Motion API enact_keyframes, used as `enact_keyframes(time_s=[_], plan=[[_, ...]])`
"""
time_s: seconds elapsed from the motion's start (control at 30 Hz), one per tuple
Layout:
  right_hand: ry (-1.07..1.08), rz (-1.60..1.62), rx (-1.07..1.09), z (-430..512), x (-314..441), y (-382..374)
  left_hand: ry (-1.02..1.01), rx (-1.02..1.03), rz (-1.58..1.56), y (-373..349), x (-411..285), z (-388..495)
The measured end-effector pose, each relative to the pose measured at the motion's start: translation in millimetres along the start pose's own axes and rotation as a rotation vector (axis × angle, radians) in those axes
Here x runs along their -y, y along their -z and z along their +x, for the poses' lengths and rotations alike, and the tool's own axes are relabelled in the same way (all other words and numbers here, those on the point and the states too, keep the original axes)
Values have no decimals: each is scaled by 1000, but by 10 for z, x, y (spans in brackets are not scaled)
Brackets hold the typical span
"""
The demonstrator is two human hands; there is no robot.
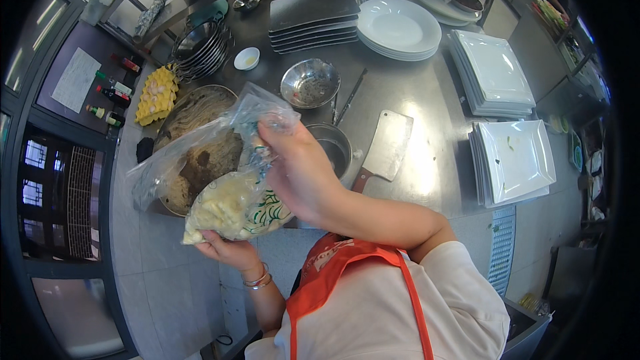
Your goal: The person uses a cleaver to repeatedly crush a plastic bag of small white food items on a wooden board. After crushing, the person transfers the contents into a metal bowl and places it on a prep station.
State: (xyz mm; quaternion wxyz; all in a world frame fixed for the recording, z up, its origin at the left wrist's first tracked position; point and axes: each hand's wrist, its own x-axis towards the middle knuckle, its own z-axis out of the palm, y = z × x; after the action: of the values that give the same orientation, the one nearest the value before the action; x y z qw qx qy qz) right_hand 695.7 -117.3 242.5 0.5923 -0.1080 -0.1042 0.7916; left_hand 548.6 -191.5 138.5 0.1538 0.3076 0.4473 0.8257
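My right hand (pixel 300 170) grips the gathered upper part of a clear plastic bag (pixel 235 205), which holds pale yellow pieces and bears green printing. My left hand (pixel 230 250), with metal bangles at the wrist, supports the bag's lower corner from below; its fingertips are partly hidden by the plastic. The bag is tilted in front of a large round metal basin (pixel 212 92) with a brown, grainy mass (pixel 212 160) in it. A steel pot (pixel 332 142) stands behind my right wrist. To the right a cleaver (pixel 387 145) lies flat on the steel table.
Stacked square white plates (pixel 492 67) stand at the right, round white plates (pixel 400 27) and dark trays (pixel 315 12) at the back. A metal bowl (pixel 310 82), a small white bowl (pixel 247 59), stacked metal bowls (pixel 200 50) and a yellow egg tray (pixel 157 95) surround the basin. A shelf overhangs the back.
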Motion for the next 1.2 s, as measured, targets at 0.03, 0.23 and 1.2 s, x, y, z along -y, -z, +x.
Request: enact_keyframes(time_s=[0.03, 0.23, 1.2], plan=[[-10, 17, -9, -3, 42, 65, -22, 5, 8, -25, -27, 32], [-211, 135, -53, 105, 337, 818, -109, 223, 166, -169, -147, 205], [704, -1591, 282, 774, 931, 1030, -367, 1241, 884, -1876, 463, 316]])
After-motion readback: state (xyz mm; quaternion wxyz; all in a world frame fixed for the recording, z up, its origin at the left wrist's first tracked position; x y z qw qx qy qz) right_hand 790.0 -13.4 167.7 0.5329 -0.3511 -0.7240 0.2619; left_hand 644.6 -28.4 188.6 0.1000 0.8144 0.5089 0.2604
